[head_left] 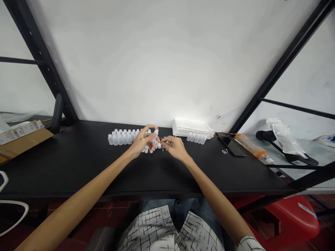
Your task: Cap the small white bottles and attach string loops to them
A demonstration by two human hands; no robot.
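While rows of small bottles [121,138] stand at left on the black desk [78,167], one translucent bottle [155,134] is held just to their right.

Left hand [141,142]: fingers closed round the translucent bottle, thumb and forefinger about its upper part. Handling, as judged: light, thin-walled, soft enough to dent, perhaps slippery; best held lightly by the body below the neck, nozzle left free.

White caps [146,151]: loose cluster, directly below and beside the bottle; likely hard and prone to roll.

Right hand [176,147]: fingers bunched near the caps; whether anything is pinched cannot be told.

Surface and room: cardboard box [24,139], far left; plain white wall [167,62] behind, flanked by black frame posts; stack of white trays [192,126], near the wall; short group of bottles [196,138], just before it; dark phone [233,145], flat; orange-labelled bottle [251,147], on its side; red stool [295,214], below the desk, right.
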